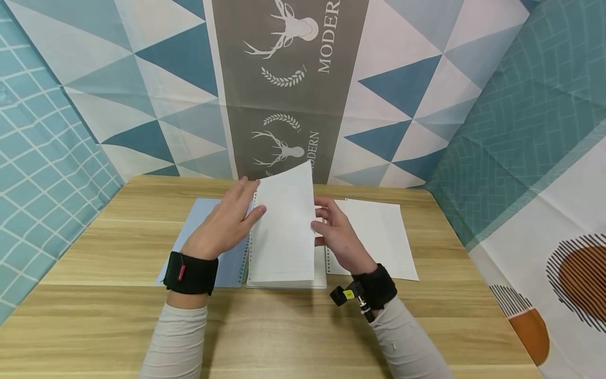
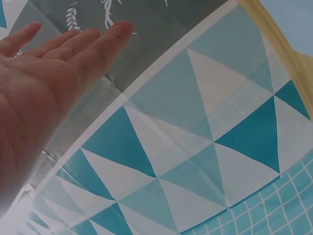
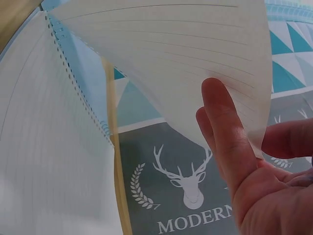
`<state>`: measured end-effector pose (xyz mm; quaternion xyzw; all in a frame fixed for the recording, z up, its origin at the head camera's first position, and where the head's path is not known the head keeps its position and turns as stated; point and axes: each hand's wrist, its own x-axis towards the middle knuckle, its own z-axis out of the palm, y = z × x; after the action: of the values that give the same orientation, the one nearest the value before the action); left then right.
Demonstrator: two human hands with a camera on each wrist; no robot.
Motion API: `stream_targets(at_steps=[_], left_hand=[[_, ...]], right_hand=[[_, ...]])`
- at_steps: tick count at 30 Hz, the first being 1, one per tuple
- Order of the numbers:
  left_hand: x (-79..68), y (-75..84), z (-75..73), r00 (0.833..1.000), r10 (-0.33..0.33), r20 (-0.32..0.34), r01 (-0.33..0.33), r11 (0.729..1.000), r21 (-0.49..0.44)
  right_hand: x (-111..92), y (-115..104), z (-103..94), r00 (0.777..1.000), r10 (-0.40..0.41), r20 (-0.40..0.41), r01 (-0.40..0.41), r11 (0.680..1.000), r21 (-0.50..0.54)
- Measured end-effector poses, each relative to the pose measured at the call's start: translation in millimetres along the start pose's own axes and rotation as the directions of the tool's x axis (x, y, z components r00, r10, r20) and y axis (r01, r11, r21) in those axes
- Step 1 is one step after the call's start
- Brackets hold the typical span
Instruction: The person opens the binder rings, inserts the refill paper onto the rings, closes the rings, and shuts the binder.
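Observation:
An open ring-bound notebook lies on the table, its light blue cover (image 1: 229,266) folded out to the left. One white lined page (image 1: 284,231) stands lifted from the notebook, its punched edge at the binding. My right hand (image 1: 338,231) pinches the page's free edge between thumb and fingers; in the right wrist view the page (image 3: 195,49) curves upward above the fingers. Beside the binding, my left hand (image 1: 224,223) has its fingers extended near the page's upper left; whether it touches the paper I cannot tell. Palm and straight fingers show in the left wrist view.
Loose white punched sheets (image 1: 383,237) lie to the right of the notebook, partly behind my right hand. The wooden table (image 1: 104,326) is bordered by patterned cloth (image 1: 402,89) at the back and sides.

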<state>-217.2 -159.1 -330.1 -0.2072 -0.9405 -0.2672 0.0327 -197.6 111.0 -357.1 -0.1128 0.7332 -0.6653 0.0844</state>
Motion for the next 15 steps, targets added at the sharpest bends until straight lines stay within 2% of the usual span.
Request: stream_targets(at_steps=[15], left_hand=[[0.7,-1.7,1.8,1.0,0.013,-0.002,-0.013,1.0,0.0]], right_hand=[[6.0,7.1,-2.0,0.998,0.053,-0.019,-0.053,0.997,-0.046]])
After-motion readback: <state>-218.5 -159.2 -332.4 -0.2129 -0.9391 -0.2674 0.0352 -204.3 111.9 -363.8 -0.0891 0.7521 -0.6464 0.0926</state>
